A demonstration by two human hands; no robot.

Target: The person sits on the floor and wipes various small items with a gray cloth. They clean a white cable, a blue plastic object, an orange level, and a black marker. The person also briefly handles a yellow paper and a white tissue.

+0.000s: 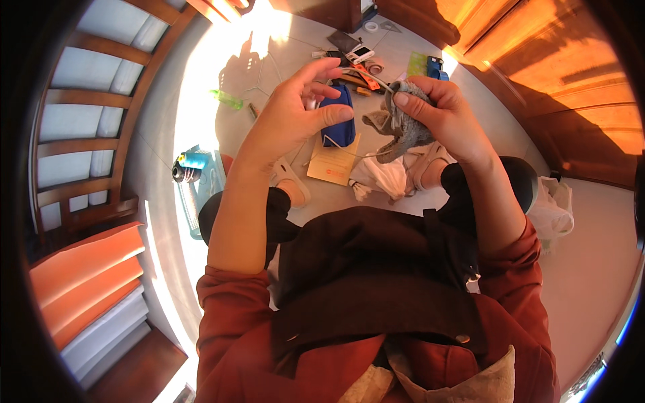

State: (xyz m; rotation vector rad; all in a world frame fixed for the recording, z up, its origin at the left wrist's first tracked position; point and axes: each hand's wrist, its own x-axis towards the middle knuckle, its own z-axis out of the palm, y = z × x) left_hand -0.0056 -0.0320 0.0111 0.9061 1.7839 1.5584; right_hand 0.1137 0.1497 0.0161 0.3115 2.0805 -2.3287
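Observation:
My right hand (443, 113) pinches a grey knitted piece (403, 136) between thumb and fingers. From this piece a thin pale cord (370, 75) arcs over towards my left hand (302, 108), and a lower stretch of it hangs in a loop. The left hand's fingers are curved, with the thumb apart from them. Part of the cord runs behind its fingertips, and whether they grip it is hidden. Beneath the hands, a blue zipped pouch (343, 121) lies on a yellowish paper envelope (327, 163). A white cloth bag (380, 176) rests by my foot.
Beyond my hands lie a small white device (362, 54), an orange tool (366, 76) and a pinkish roll (374, 65). At left, thread spools (192, 160) sit on a blue-tinted container (214, 171). A plastic bag (554, 206) is at right, near the wooden cabinet doors (529, 75).

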